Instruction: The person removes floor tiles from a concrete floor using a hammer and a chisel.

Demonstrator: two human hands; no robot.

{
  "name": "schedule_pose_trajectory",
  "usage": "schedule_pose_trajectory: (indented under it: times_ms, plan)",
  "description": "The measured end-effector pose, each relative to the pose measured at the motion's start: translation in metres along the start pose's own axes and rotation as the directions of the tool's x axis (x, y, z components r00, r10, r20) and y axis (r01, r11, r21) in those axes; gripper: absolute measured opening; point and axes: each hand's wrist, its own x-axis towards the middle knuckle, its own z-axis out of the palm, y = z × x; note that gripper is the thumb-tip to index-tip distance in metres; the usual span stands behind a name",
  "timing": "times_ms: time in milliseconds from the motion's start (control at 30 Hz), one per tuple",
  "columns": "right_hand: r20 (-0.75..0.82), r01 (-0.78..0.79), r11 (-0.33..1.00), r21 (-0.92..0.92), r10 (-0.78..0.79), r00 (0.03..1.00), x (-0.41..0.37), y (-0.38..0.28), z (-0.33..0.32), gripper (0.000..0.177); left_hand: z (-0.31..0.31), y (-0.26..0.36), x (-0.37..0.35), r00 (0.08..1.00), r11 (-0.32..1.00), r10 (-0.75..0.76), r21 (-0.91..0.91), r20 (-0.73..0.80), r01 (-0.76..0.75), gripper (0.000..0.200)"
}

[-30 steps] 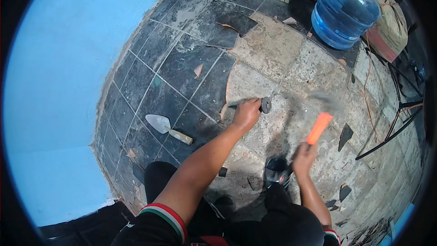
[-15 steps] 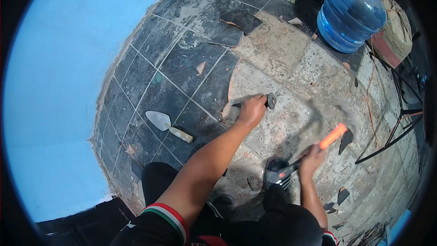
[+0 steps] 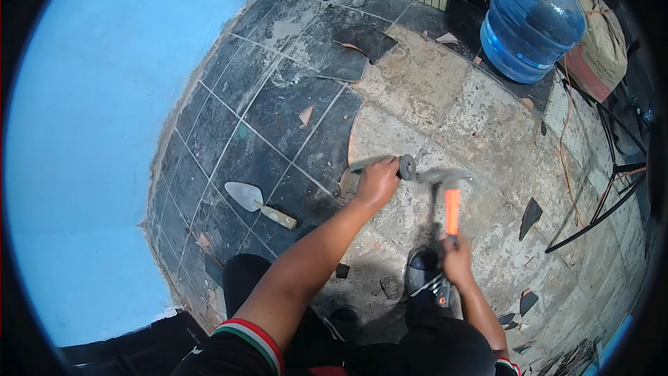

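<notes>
My left hand is closed around a chisel with a round guard at its struck end. The chisel lies at a low angle, its blade pointing left at the broken edge of the dark floor tiles. Wrapped round the handle of a hammer is my right hand. Orange covers part of that handle, and the hammer's head is smeared by motion just right of the chisel's end. Left of my left arm, a trowel with a pale handle lies on the tiles.
Bare rough floor spreads to the right, with tile shards scattered over it. A loose broken tile lies farther up. Beyond are a blue water jug, a paper sack and a black metal frame. A blue wall bounds the left.
The hammer has swung left, from out at the right to beside the chisel's end. My left hand and the chisel have shifted slightly left and down in view.
</notes>
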Motion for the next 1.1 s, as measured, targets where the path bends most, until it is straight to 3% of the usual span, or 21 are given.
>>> schedule_pose_trajectory:
  times_ms: [100,200,300,367,467,600,733,833,867,900,967,1100]
  plan:
    - [-0.338,0.187,0.966,0.177,-0.118,0.934,0.01,-0.027,-0.024,0.021,0.008,0.002,0.008,0.997,0.998,-0.057,0.038,0.055,0.055,0.016]
    - [-0.547,0.4,0.871,0.286,-0.194,0.814,0.011,-0.051,-0.028,0.023,0.013,0.003,0.013,0.995,0.996,-0.08,0.029,0.053,0.079,0.016]
    - [-0.44,0.377,0.909,0.178,-0.269,0.857,0.02,-0.008,0.004,0.019,0.023,-0.003,0.012,0.998,0.997,-0.053,0.059,0.034,0.051,0.016]
    - [-0.005,0.235,0.961,-0.147,-0.239,0.971,0.018,-0.02,0.018,0.016,0.026,-0.002,0.011,0.997,0.995,-0.067,0.077,0.047,0.063,0.022]
    - [-0.004,0.074,0.991,0.115,-0.074,0.997,0.007,-0.037,0.029,0.015,0.022,0.002,0.01,0.997,0.996,-0.052,0.077,0.053,0.048,0.026]
    - [-0.106,0.059,0.987,0.151,-0.043,0.993,0.001,-0.032,-0.001,0.017,0.018,0.007,0.01,0.994,0.995,-0.075,0.075,0.085,0.069,0.025]
    - [-0.424,0.29,0.906,0.308,-0.142,0.895,0.008,-0.023,-0.011,0.019,0.02,0.004,0.01,0.998,0.995,-0.023,0.1,0.057,0.018,0.017]
    - [-0.451,0.344,0.899,0.272,-0.197,0.87,0.011,-0.011,0.017,0.018,0.022,0.004,0.009,0.998,0.993,-0.02,0.116,0.051,0.014,0.017]
    - [-0.249,0.205,0.948,0.243,-0.144,0.958,0.017,0.018,0.019,0.017,0.024,0.002,0.009,0.998,0.993,-0.024,0.116,0.054,0.018,0.017]
    - [0.023,0.138,0.989,-0.049,-0.137,0.99,0.012,-0.001,0.017,0.015,0.026,0.002,0.01,0.998,0.993,-0.028,0.116,0.056,0.022,0.017]
    - [0.017,0.038,0.996,0.083,-0.04,0.999,0.008,-0.01,0.026,0.018,0.027,0.002,0.012,0.998,0.991,-0.036,0.128,0.061,0.027,0.016]
    - [-0.042,0.04,0.99,0.136,-0.034,0.999,0.008,0.008,0.01,0.017,0.03,-0.001,0.01,0.996,0.992,-0.06,0.112,0.072,0.051,0.021]
